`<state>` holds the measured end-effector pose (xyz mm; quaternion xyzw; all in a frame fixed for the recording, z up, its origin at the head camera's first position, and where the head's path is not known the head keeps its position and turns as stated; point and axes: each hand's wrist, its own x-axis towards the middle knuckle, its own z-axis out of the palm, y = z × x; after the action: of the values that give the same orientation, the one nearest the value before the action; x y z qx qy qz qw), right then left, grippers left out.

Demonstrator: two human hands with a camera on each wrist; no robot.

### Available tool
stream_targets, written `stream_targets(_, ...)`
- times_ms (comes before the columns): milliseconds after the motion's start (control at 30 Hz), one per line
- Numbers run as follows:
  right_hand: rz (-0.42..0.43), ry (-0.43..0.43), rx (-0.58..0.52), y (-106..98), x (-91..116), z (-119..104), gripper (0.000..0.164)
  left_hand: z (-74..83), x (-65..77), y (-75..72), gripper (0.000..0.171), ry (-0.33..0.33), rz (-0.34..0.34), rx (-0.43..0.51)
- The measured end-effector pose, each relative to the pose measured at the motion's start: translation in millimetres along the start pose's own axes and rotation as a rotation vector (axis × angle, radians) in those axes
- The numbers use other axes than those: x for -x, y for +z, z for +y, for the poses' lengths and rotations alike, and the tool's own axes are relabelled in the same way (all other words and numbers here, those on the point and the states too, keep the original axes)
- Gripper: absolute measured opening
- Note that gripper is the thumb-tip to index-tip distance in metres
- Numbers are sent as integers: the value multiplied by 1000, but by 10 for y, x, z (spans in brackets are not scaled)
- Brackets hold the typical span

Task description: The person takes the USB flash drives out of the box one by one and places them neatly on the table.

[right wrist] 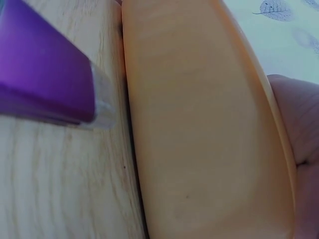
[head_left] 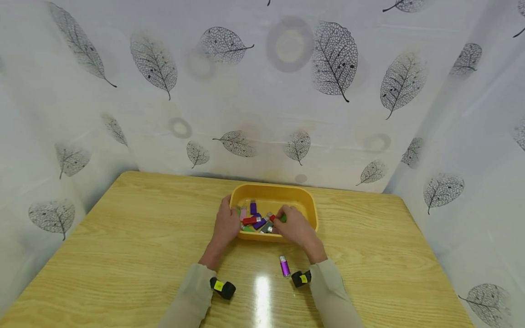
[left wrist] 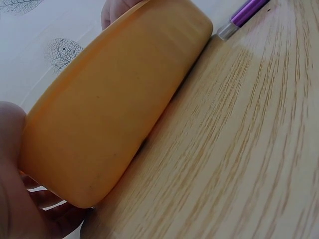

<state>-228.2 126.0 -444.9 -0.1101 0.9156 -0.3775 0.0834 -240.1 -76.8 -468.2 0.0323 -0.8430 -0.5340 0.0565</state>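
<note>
A yellow plastic bin [head_left: 287,193] holds several USB flash drives in purple, red, green, pink and grey. My left hand [head_left: 228,221] grips the bin's left end; in the left wrist view, its fingers [left wrist: 47,199] curl round the outside of the corner. Over the front rim, my right hand [head_left: 296,225] reaches inside, its fingertips among the drives. Right at them are a red flash drive [head_left: 272,218] and a green flash drive [head_left: 283,218]; I cannot tell whether either is pinched. To their left lies another red flash drive [head_left: 250,220] on top of purple ones.
A purple flash drive [head_left: 285,267] with a clear cap lies on the wooden table [head_left: 143,255] in front of the bin, between my forearms. Black wrist cameras [head_left: 223,288] sit at both cuffs. A white leaf-patterned curtain [head_left: 262,100] hangs behind the table and along its sides.
</note>
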Motion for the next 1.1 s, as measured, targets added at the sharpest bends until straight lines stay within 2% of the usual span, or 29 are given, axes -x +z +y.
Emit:
stream_targets(467,42,23,23,-12,18,8,13,6,-5,2,40,-4,-8,4)
stream_targets(700,29,25,-23,0,16,11,11,23,9,-6,41,-8,-8,-2)
stream_targets(900,58,12,-20,6,14,4,9,23,9,-11,41,-7,-6,1)
stream_targets(1100,99,-5,-110,1,13,-6,12,17,6,-10,41,0,-1,-10)
